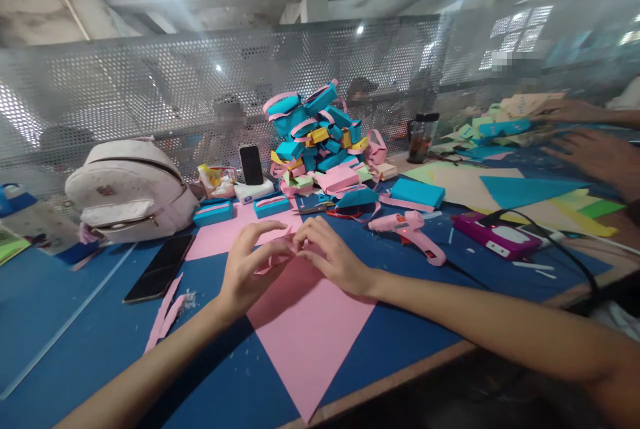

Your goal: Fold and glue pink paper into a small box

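Both hands meet over a large sheet of pink paper (pixel 315 342) that lies cornerwise on the blue table. Curved around a small piece of pink paper (pixel 278 250), my left hand (pixel 250 267) grips it with thumb and fingers. The fingertips of my right hand (pixel 330 252) pinch the same piece at its right end. Its exact shape is partly hidden by the fingers. To the right of my hands a pink glue gun (pixel 415 235) lies on its side with a small red light on. Scissors with red handles (pixel 345 213) lie just beyond.
A tall pile of blue, pink and yellow paper boxes (pixel 320 139) stands at the back. A white backpack (pixel 133 192), a dark phone (pixel 160 269) and pink scraps (pixel 167 312) are at left. At right are a purple power box (pixel 495 234) with cables and another person's hands (pixel 585 155).
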